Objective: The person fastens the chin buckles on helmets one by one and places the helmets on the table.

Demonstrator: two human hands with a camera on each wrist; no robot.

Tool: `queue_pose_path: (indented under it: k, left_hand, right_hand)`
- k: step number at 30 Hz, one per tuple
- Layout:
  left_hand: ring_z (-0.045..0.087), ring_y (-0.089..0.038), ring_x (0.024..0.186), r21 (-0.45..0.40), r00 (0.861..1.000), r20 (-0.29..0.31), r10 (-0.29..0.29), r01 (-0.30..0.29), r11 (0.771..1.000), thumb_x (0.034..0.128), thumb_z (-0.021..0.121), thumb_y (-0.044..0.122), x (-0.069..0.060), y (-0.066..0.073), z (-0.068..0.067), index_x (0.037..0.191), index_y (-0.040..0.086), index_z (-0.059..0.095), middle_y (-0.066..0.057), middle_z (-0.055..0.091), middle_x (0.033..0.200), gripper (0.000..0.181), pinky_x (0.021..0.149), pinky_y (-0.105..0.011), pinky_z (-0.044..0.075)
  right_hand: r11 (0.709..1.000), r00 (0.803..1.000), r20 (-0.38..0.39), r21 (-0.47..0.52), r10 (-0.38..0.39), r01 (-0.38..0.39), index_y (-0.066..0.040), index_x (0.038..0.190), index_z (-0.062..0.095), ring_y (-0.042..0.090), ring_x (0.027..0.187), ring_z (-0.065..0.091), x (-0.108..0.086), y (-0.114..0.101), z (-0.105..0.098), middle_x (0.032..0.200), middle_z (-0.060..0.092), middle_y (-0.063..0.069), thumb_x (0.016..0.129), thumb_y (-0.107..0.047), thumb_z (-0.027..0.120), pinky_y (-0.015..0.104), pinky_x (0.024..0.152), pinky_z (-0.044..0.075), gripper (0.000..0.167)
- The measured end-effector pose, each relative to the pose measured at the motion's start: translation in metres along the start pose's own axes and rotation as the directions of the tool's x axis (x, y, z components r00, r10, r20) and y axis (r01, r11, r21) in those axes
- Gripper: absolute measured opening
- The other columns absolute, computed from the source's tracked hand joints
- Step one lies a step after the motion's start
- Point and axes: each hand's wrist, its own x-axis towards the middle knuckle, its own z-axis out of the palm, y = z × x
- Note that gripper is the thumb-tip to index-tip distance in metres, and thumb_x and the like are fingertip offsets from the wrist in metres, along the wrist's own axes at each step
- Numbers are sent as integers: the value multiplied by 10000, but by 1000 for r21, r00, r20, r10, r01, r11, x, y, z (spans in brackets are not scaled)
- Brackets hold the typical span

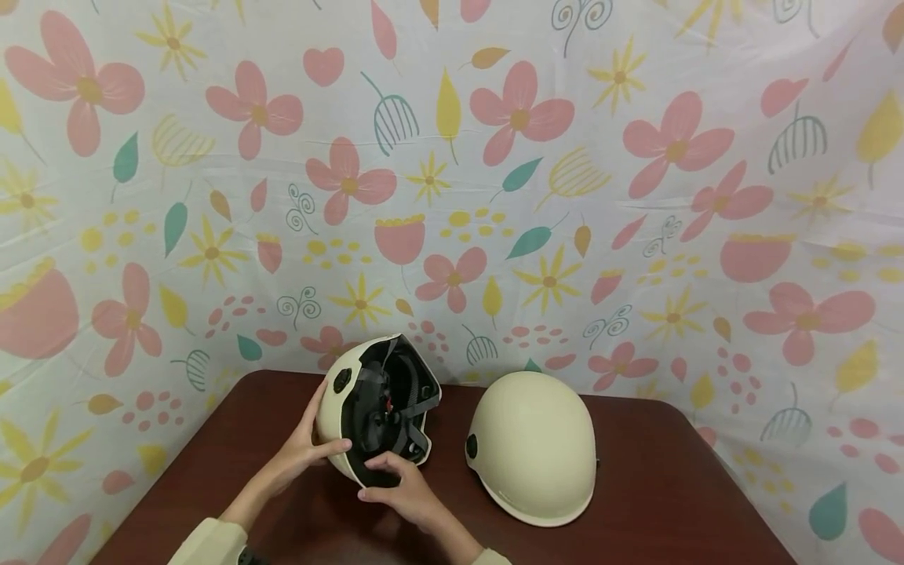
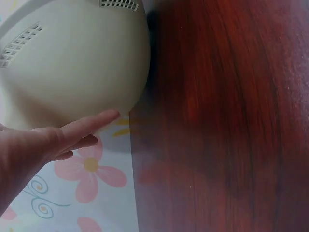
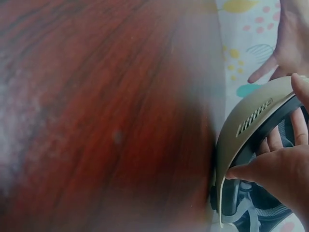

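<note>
A cream helmet (image 1: 330, 417) is tilted on its side on the table, its black padded inside and grey chin strap (image 1: 418, 406) facing the head camera. My left hand (image 1: 302, 450) holds its left side, thumb at the rim and fingers along the outer shell; those fingers look fairly straight in the left wrist view. With the thumb outside and fingers inside, my right hand (image 1: 408, 490) pinches the near rim. Vent grilles show on the shell (image 2: 91, 58) in the left wrist view. The right fingertips are partly hidden inside the helmet.
A second cream helmet (image 1: 533, 443) rests dome up to the right, with a round black fitting (image 1: 472, 446) on its side. Both lie on a dark red-brown wooden table (image 1: 650, 479). A flower-patterned cloth (image 1: 452, 196) hangs behind the table's far edge.
</note>
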Motion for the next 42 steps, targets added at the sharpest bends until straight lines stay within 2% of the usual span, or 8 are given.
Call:
queue_pose_path:
  k: [4, 11, 18, 21, 25, 32, 37, 42]
  left_hand:
    - [267, -556, 1382, -8, 1000, -16, 13, -13, 1000, 870, 717, 165, -1, -2, 0, 1571, 345, -39, -124, -120, 1643, 1047, 807, -489, 561]
    - [262, -519, 1398, 1, 998, -58, 22, -22, 1000, 863, 718, 148, -1, -1, 0, 1577, 330, 7, -121, -69, 1652, 1024, 787, -435, 559]
    - [396, -463, 1316, 3, 996, -80, 34, -34, 999, 853, 730, 142, -1, -1, 4, 1581, 315, 43, -134, 14, 1647, 1016, 774, -394, 561]
    - [404, -456, 1314, 8, 996, -88, 32, -31, 999, 858, 726, 145, -2, 0, 4, 1579, 322, 44, -128, 14, 1647, 1008, 767, -383, 560]
    - [362, -470, 1347, 1, 996, -81, 27, -27, 1000, 863, 719, 149, -2, 0, 3, 1578, 330, 40, -128, -4, 1649, 1003, 774, -378, 556]
    - [334, -479, 1368, 0, 997, -75, 37, -37, 999, 853, 732, 143, -2, -1, 4, 1580, 317, 39, -129, -8, 1649, 1019, 794, -366, 550]
    - [315, -482, 1383, 16, 996, -71, 49, -48, 999, 853, 730, 144, -2, -1, 4, 1580, 314, 29, -135, -7, 1647, 1024, 843, -388, 538]
    - [249, -512, 1414, 71, 995, -65, 81, -76, 995, 857, 725, 143, -5, -2, 6, 1584, 256, -16, -168, -59, 1643, 1045, 963, -501, 473]
  right_hand:
    - [1000, 1000, 18, 12, 18, -19, -37, 1134, 671, 201, 1125, 576, 1, -2, -1, 1192, 672, 122, 795, -74, 762, 390, 976, 450, 353]
    - [991, 993, 52, 80, 103, -107, 13, 1191, 645, 192, 1122, 599, 6, -11, -7, 1214, 650, 171, 895, -139, 687, 249, 891, 489, 336]
    - [992, 999, -22, 120, 49, -46, 66, 1241, 582, 72, 987, 645, 11, -22, -16, 1223, 627, 270, 938, -140, 639, 190, 843, 509, 371]
    - [994, 999, -42, 105, 26, -22, 21, 1285, 565, 76, 997, 648, 16, -31, -22, 1236, 633, 250, 948, -164, 629, 197, 850, 500, 390]
    - [998, 999, -53, 61, -1, 4, -57, 1398, 480, 196, 1092, 647, 25, -46, -31, 1270, 627, 215, 962, -213, 617, 296, 926, 500, 483]
    - [999, 999, 32, 46, 16, -17, -249, 1520, 307, 329, 1233, 579, 41, -71, -39, 1391, 519, 212, 980, -309, 589, 533, 966, 504, 611]
    - [999, 997, 82, 32, 15, -18, -346, 1529, 256, 356, 1255, 565, 52, -84, -36, 1453, 444, 212, 971, -296, 608, 510, 909, 541, 661]
    - [998, 992, 128, 52, 20, -27, -353, 1529, 259, 367, 1271, 551, 61, -94, -30, 1506, 372, 218, 967, -266, 618, 499, 894, 551, 672]
